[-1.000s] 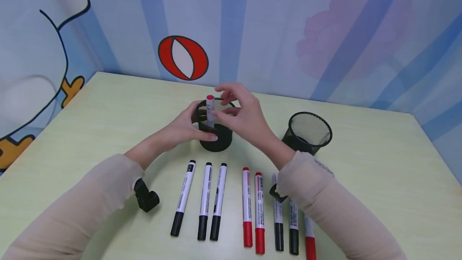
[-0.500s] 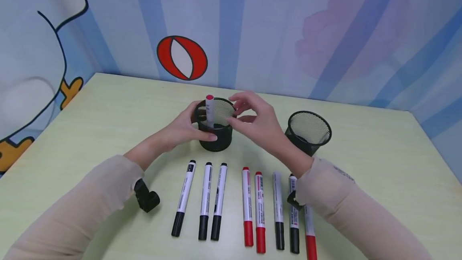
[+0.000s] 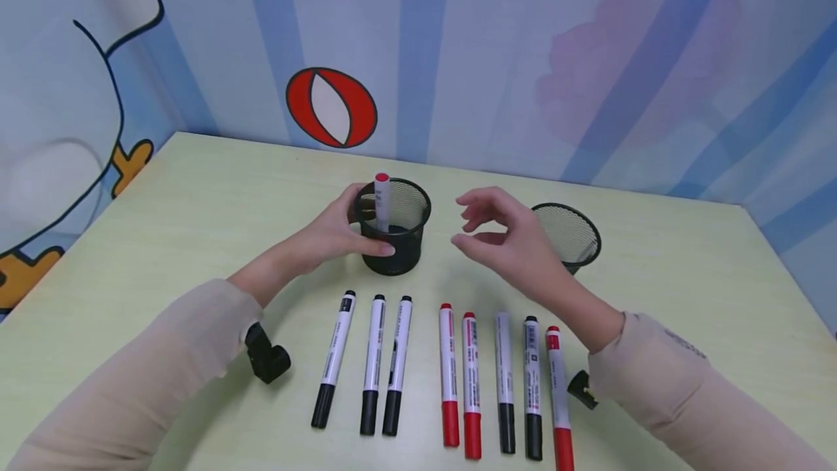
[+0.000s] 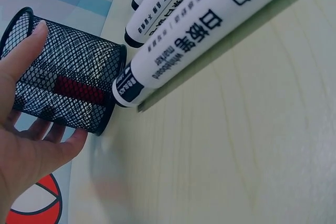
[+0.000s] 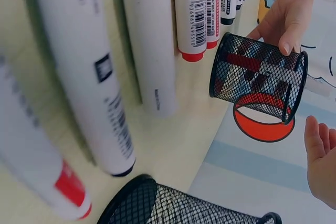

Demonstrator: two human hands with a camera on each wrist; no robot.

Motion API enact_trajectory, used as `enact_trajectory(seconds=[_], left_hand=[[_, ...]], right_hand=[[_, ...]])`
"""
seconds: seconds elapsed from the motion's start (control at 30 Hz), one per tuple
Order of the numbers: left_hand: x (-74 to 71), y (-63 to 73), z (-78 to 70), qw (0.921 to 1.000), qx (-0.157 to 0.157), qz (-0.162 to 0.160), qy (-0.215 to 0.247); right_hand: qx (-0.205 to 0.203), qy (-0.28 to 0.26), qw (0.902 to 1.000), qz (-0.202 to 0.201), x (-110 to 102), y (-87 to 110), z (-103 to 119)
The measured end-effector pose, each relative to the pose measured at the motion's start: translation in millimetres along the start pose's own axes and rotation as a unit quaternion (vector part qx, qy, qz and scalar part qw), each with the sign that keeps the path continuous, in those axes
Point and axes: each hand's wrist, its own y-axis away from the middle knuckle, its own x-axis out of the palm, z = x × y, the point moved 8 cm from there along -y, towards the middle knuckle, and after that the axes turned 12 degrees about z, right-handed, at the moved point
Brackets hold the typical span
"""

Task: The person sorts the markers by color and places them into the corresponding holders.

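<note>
My left hand (image 3: 327,235) grips a black mesh pen cup (image 3: 404,249) from its left side, thumb across the front. One whiteboard marker (image 3: 382,203) with a red end stands inside, leaning on the near-left rim. Through the mesh in the left wrist view, its red cap (image 4: 79,88) shows near the cup's bottom. To the right of this cup, my right hand (image 3: 516,246) hovers with nothing in it, fingers loosely bent and thumb apart from them. It partly hides a second mesh pen cup (image 3: 572,235).
Three black markers (image 3: 370,355) lie in front of the held cup. Right of them lie two red markers (image 3: 471,376), two black markers (image 3: 532,376) and one red marker (image 3: 558,391). A patterned wall (image 3: 471,57) rises behind the table (image 3: 216,180).
My right hand has let go of the red marker in the cup and moved right, away from the rim. The left hand and its cup stay in place.
</note>
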Motion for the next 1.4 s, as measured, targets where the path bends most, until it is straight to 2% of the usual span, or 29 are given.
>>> enact_trajectory(seconds=[0.27, 0.57, 1.0, 1.4], left_hand=[[0.0, 1.0, -0.5, 1.0000, -0.002, -0.001, -0.007], [-0.1, 3.4, -1.6, 0.9999, -0.007, -0.006, -0.007], [2.4, -0.1, -3.4, 0.9999, -0.004, -0.006, -0.008], [1.7, -0.3, -2.7, 0.9999, -0.010, -0.009, -0.008]], right_hand=[[0.032, 0.031, 0.9990, -0.001, -13, 22.5, -1], [0.040, 0.037, 0.9985, -0.004, -18, 44.5, -9], [0.056, 0.058, 0.9966, -0.013, -29, 72.7, -14], [0.075, 0.059, 0.9951, -0.027, -39, 91.4, -16]])
